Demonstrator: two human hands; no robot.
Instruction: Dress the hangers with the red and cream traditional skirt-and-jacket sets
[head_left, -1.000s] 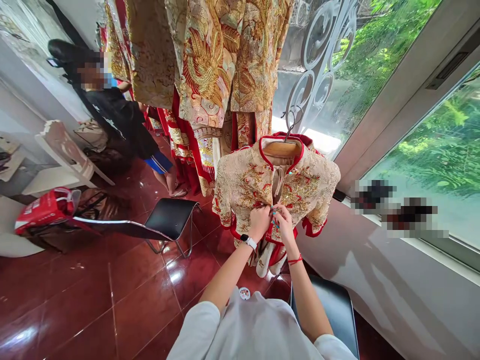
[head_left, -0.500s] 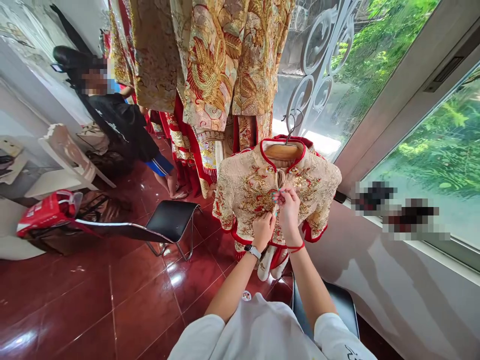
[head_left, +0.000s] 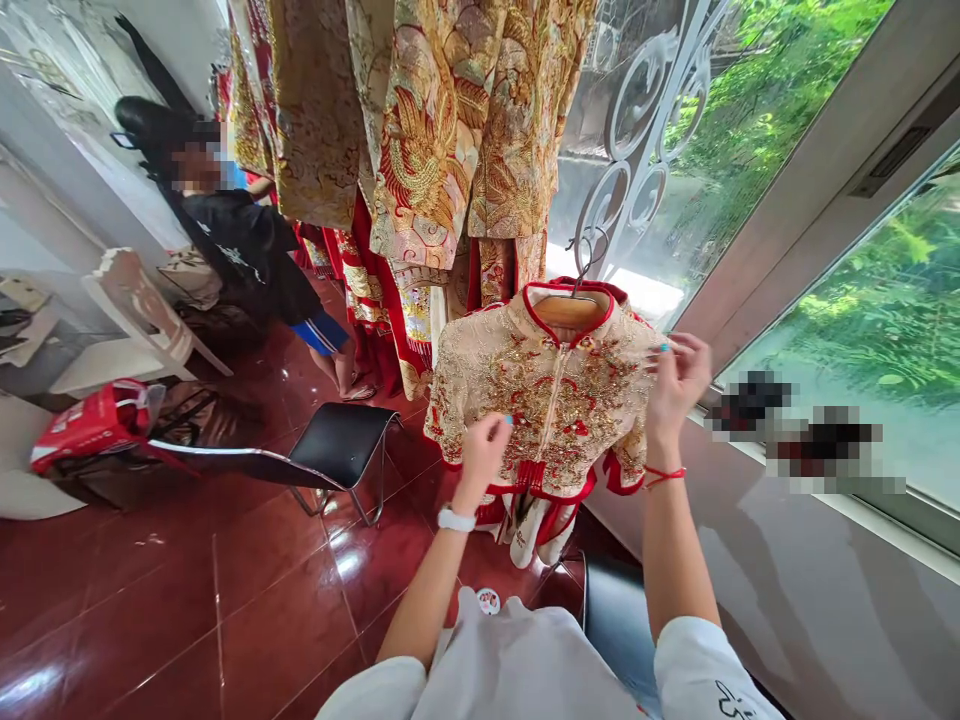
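Note:
A short-sleeved cream jacket (head_left: 551,385) with gold beadwork and red trim hangs on a wooden hanger (head_left: 568,312). Its front zipper is closed, and a red tassel (head_left: 529,474) lies at the lower hem. My left hand (head_left: 484,450), above a pale wristwatch, is curled in front of the jacket's left half, with no cloth visible in its fingers. At the shoulder on the right side, my right hand (head_left: 681,375), with a red cord on its wrist, has bent fingers closed on the jacket's edge.
Gold-embroidered garments (head_left: 427,150) hang behind. A black chair (head_left: 345,445) stands left on red tiles, another dark seat (head_left: 619,620) close by my right. A person in a black shirt (head_left: 240,250) is at the far left. Windows (head_left: 795,190) and a sill border the right.
My hands have moved apart from the jacket's front: the left slightly left and down, the right up and right to the shoulder. The zipper line is now uncovered.

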